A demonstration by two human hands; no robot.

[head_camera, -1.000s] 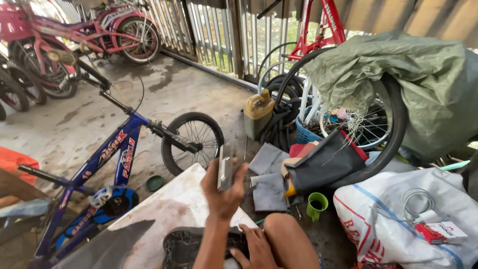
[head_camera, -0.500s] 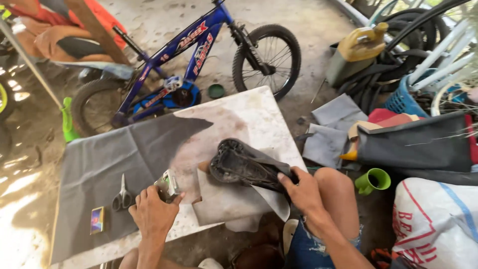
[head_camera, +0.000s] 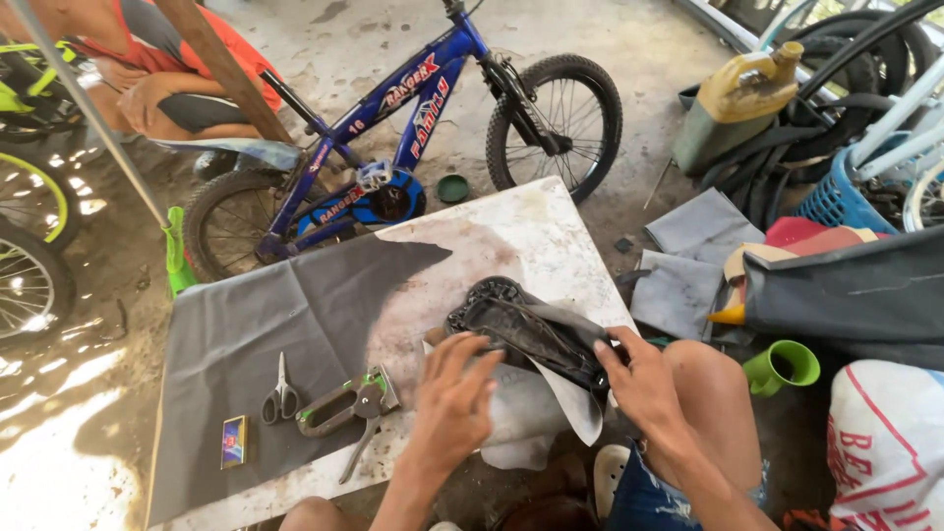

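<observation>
The black, upturned bicycle saddle (head_camera: 526,334) lay on the near right part of the white, stained counter (head_camera: 531,221), resting on a loose piece of pale grey covering material (head_camera: 575,403) that hung over the counter's near edge. The left hand (head_camera: 454,403) lay flat on that material just beside the saddle's near edge, its fingers (head_camera: 472,352) spread and extended, gripping nothing. The right hand (head_camera: 644,379) held the saddle's right end, with its fingers curled over the rim and the thumb on the near side; the right knee (head_camera: 713,393) sat directly beneath it. To the left of the left hand, a metal staple gun with green trim (head_camera: 349,405) lay on a dark grey sheet (head_camera: 256,334) spread over the left half of the counter. A pair of steel scissors (head_camera: 280,393) lay just beside the staple gun, and a small blue and yellow box (head_camera: 234,440) lay near the sheet's front corner. Beyond the counter, a blue child's bicycle (head_camera: 413,118) stood on the concrete floor, with a small green lid (head_camera: 452,188) close to its front wheel. Another person in an orange shirt (head_camera: 147,74) sat at the upper left. A green plastic cup (head_camera: 782,366) stood on the floor to the right of the knee, and a yellow plastic jug (head_camera: 737,98) stood well apart at the upper right.
</observation>
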